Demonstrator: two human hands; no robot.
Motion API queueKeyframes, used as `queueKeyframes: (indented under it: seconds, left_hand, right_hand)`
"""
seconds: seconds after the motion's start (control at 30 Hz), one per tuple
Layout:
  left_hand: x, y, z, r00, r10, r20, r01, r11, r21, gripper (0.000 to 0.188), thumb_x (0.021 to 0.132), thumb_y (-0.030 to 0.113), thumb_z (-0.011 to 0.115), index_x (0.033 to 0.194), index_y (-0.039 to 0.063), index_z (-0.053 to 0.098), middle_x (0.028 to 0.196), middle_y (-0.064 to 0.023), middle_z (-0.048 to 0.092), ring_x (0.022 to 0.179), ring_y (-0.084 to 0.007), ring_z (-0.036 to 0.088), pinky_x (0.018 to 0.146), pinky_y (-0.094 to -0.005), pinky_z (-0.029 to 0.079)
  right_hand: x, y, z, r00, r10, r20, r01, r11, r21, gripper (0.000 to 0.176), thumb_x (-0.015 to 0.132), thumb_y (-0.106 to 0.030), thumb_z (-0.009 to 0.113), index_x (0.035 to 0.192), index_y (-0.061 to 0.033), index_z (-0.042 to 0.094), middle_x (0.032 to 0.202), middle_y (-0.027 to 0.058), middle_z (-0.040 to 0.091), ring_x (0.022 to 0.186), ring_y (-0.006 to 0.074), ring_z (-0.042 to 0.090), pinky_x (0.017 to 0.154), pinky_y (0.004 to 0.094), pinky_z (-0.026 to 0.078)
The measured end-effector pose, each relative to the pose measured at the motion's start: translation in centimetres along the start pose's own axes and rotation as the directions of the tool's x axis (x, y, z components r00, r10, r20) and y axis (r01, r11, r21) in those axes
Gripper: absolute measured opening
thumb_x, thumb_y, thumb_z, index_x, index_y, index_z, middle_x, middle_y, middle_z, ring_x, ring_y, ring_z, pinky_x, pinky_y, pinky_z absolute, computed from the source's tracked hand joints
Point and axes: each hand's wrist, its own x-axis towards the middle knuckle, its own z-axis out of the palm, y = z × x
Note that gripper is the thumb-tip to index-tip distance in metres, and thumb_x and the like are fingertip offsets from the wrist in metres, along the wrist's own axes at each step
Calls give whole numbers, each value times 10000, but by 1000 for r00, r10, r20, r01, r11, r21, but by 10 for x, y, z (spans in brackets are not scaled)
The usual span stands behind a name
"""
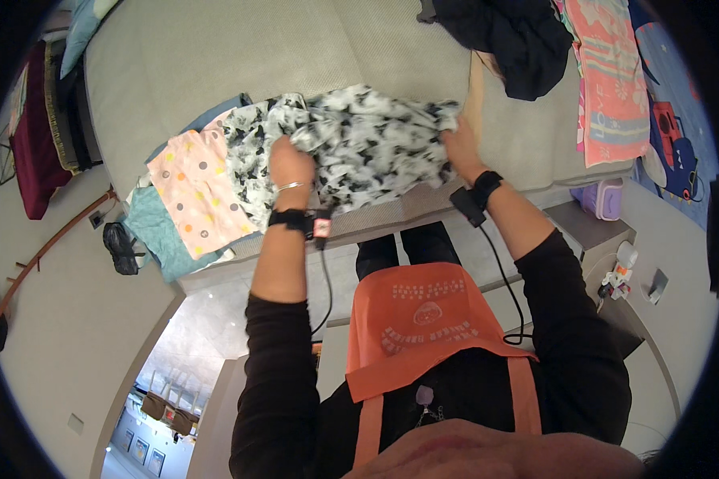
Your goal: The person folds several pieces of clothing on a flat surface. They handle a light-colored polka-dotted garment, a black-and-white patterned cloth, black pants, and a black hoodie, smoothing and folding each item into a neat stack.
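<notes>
A white cloth garment with black butterfly prints (371,143) lies spread on the edge of the bed. My left hand (292,163) is closed on its fabric near the middle, with a bracelet at the wrist. At its right end, my right hand (460,149) grips the edge. Left of the garment and partly under it lies a pink dotted cloth (195,191). A teal cloth (162,230) and a dark blue cloth (207,117) show from beneath that pink piece. Both wrists carry black straps with small cabled devices.
The bed (245,48) bears a heap of black clothing (509,48) and a coral patterned towel (614,90) at the right. A purple container (602,199) stands on a low cabinet beyond the bed's edge. A black bag (121,248) hangs at the left.
</notes>
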Motion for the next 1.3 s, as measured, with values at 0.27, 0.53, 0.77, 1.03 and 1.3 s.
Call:
queueKeyframes:
  seconds: [0.27, 0.53, 0.77, 1.03, 1.3]
  left_hand:
    - [-30, -47, -141, 881, -222, 418, 471, 329, -818, 487, 672, -41, 427, 1134, -12, 578, 946, -56, 647, 735, -184, 611, 673, -306, 515]
    - [-116, 17, -243, 908, 209, 364, 364, 42, -931, 712, 568, -28, 425, 1274, -22, 519, 1156, -90, 636, 1029, -211, 616, 905, -304, 479]
    - [-119, 41, -383, 871, 432, 236, 124, 272, -954, 460, 834, 98, 454, 1275, -25, 497, 1186, -117, 606, 1076, -201, 573, 940, -305, 442]
    - [-148, 104, -465, 841, 523, -140, -531, 744, -405, 720, 817, 380, 688, 1339, -17, 390, 1147, -273, 592, 1097, -379, 577, 939, -394, 442]
    - [-114, 70, -503, 920, 282, -273, -348, 908, -234, 52, 762, 38, 544, 753, 50, 594, 622, -23, 556, 540, -95, 499, 497, -280, 417]
  right_hand:
    - [-3, -33, -46, 933, -344, -103, 264, 853, -450, 563, 801, -101, 656, 1296, 17, 415, 1306, 232, 463, 1132, 361, 521, 922, 391, 451]
    - [-145, -264, -24, 511, -560, 652, 382, 827, 412, 1081, 796, -377, 760, 1502, -22, 23, 1482, 260, 271, 1310, 306, 391, 1072, 382, 345]
    - [-203, -390, -93, 255, -454, 854, -25, 879, 475, 391, 907, -248, 656, 1216, -63, 502, 994, -20, 614, 783, 44, 554, 629, 210, 470]
    - [-246, -469, -118, 517, -610, 600, 78, 732, 677, 200, 957, -219, 560, 1071, -54, 560, 900, -3, 606, 785, 86, 590, 662, 259, 517]
    - [-199, -495, -158, 493, -857, 153, 869, 495, -26, 346, 884, -303, 591, 996, 23, 617, 956, 240, 643, 884, 419, 602, 781, 462, 478]
